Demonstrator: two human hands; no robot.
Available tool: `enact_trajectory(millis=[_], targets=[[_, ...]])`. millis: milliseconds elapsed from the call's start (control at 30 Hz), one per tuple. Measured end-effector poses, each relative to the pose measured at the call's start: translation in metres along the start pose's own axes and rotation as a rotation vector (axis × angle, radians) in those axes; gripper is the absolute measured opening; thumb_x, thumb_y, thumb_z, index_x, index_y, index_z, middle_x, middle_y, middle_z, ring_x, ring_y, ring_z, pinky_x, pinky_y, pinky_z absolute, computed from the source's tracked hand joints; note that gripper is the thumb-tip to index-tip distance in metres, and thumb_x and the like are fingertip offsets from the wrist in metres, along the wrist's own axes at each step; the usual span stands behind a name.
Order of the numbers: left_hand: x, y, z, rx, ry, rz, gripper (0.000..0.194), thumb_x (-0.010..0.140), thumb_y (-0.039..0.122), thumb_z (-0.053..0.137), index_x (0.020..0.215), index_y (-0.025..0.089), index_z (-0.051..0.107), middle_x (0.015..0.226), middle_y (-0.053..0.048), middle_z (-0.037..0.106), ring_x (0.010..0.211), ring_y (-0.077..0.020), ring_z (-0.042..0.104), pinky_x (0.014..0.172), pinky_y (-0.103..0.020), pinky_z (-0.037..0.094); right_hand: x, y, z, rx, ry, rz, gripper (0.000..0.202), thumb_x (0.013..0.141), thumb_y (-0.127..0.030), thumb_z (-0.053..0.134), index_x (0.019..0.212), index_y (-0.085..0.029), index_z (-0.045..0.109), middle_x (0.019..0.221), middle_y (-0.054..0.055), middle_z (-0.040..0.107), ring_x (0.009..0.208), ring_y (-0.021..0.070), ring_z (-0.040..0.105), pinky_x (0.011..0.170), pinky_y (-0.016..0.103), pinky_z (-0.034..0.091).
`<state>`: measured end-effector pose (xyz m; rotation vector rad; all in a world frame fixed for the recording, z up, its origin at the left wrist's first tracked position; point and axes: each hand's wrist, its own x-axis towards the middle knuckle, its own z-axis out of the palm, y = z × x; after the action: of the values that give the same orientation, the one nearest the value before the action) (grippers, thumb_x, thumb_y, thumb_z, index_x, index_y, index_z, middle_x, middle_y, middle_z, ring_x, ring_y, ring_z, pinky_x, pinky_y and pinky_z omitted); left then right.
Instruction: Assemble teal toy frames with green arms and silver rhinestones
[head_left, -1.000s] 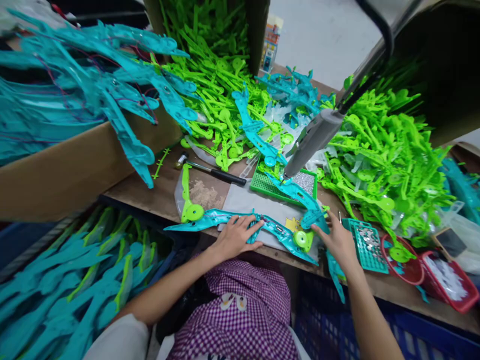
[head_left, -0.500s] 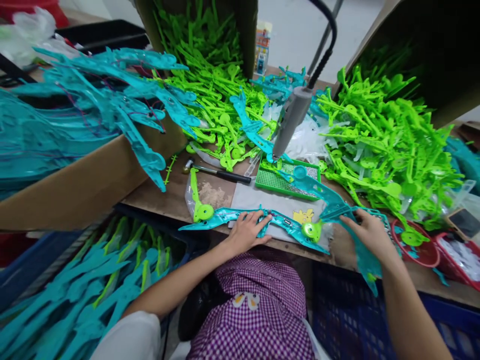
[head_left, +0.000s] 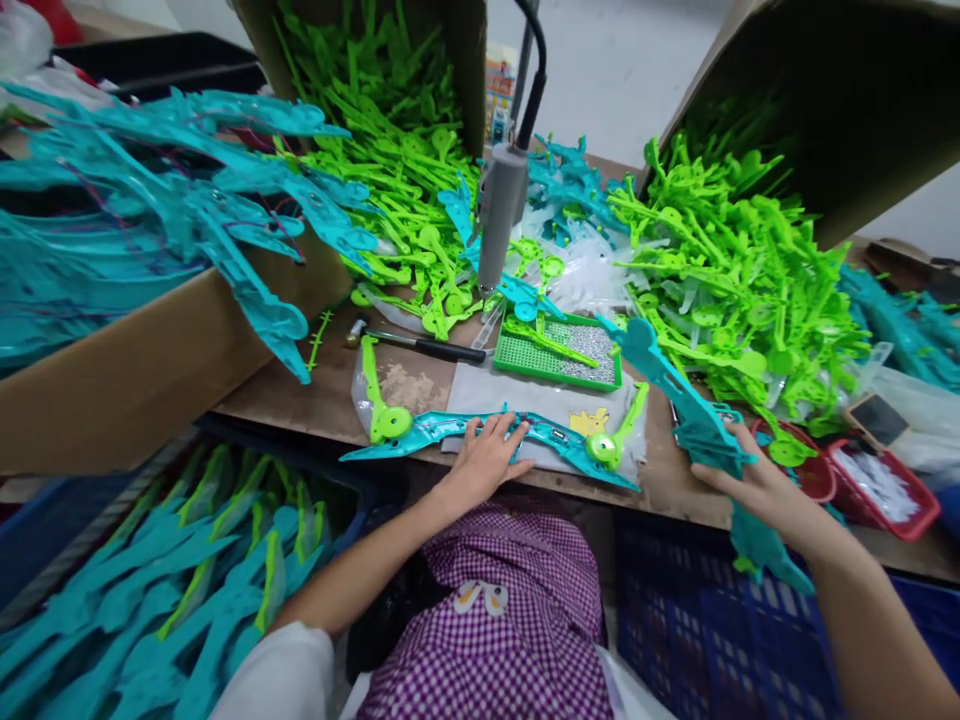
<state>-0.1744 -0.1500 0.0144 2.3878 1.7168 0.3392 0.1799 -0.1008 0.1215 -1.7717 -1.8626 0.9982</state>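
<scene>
A teal bow-shaped plastic shell (head_left: 424, 436) lies along the table's front edge, its open inside facing up with small parts in it. Lime-green arms with round hubs sit at both ends, the left one (head_left: 391, 422) and the right one (head_left: 602, 448). My left hand (head_left: 484, 455) grips the middle of this shell, fingers over it and thumb on the near side. On the right, my right hand (head_left: 750, 480) is closed round a second teal bow-shaped shell (head_left: 667, 385), held tilted above the table edge. Part of that shell is hidden behind the hand.
A grey electric screwdriver (head_left: 501, 215) hangs above a green tray (head_left: 517, 352) of small metal parts. A hammer (head_left: 427, 346) lies left of it. Lime-green arms (head_left: 720, 270) are heaped behind. A red basket (head_left: 919, 515) stands right; teal assemblies (head_left: 150, 620) fill a crate lower left.
My right hand has lifted and turned the second shell, bringing it away from the lying shell's right end. The right lime-green arm now shows fully. My left hand stays on the lying shell.
</scene>
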Motion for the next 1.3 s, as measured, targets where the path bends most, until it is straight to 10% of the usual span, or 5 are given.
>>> enact_trajectory(millis=[167, 467, 667, 900, 1300], targets=[[-0.003, 0.005, 0.007, 0.016, 0.040, -0.029, 0.047, 0.094, 0.039, 0.051, 0.137, 0.021, 0.048, 0.133, -0.014, 0.053, 0.119, -0.0285, 0.047, 0.097, -0.047, 0.034, 0.014, -0.024, 0.013, 0.539, 0.076, 0.352, 0.039, 0.069, -0.048, 0.073, 0.101, -0.029, 0.060, 0.084, -0.002, 0.066, 0.074, 0.0150, 0.063, 0.062, 0.024, 0.052], [-0.009, 0.001, 0.022, -0.046, 0.133, -0.042, 0.047, 0.093, 0.040, 0.051, 0.137, 0.023, 0.050, 0.130, -0.014, 0.054, 0.116, -0.0280, 0.050, 0.097, -0.046, 0.033, 0.112, -0.042, 0.097, 0.668, -0.049, 0.086, 0.018, 0.069, -0.033, 0.062, 0.082, -0.021, 0.057, 0.079, 0.005, 0.066, 0.075, 0.0189, 0.063, 0.070, 0.035, 0.056], [-0.010, 0.000, 0.026, -0.041, 0.125, -0.039, 0.049, 0.092, 0.038, 0.054, 0.138, 0.021, 0.048, 0.132, -0.014, 0.053, 0.119, -0.0280, 0.049, 0.097, -0.045, 0.033, 0.122, -0.039, 0.106, 0.109, -0.128, -0.273, 0.045, 0.081, -0.036, 0.055, 0.123, -0.021, 0.056, 0.113, 0.012, 0.067, 0.098, 0.0279, 0.064, 0.087, 0.051, 0.052], [-0.010, -0.002, 0.028, -0.020, 0.085, -0.033, 0.037, 0.083, 0.035, 0.067, 0.115, 0.016, 0.064, 0.135, -0.016, 0.052, 0.119, -0.0310, 0.048, 0.098, -0.047, 0.032, 0.145, -0.068, 0.098, -0.876, -0.140, -0.947, 0.066, 0.084, -0.008, 0.050, 0.145, -0.031, 0.035, 0.156, 0.006, 0.032, 0.142, 0.0314, 0.030, 0.111, 0.054, 0.028], [-0.010, -0.003, 0.031, 0.003, 0.132, -0.025, 0.033, 0.090, 0.039, 0.057, 0.116, 0.019, 0.064, 0.132, -0.014, 0.054, 0.115, -0.0289, 0.050, 0.096, -0.045, 0.033, 0.178, -0.085, 0.110, -0.902, -0.274, -1.062, 0.045, 0.086, -0.021, 0.060, 0.130, -0.023, 0.052, 0.153, 0.015, 0.032, 0.139, 0.0332, 0.034, 0.108, 0.055, 0.034]])
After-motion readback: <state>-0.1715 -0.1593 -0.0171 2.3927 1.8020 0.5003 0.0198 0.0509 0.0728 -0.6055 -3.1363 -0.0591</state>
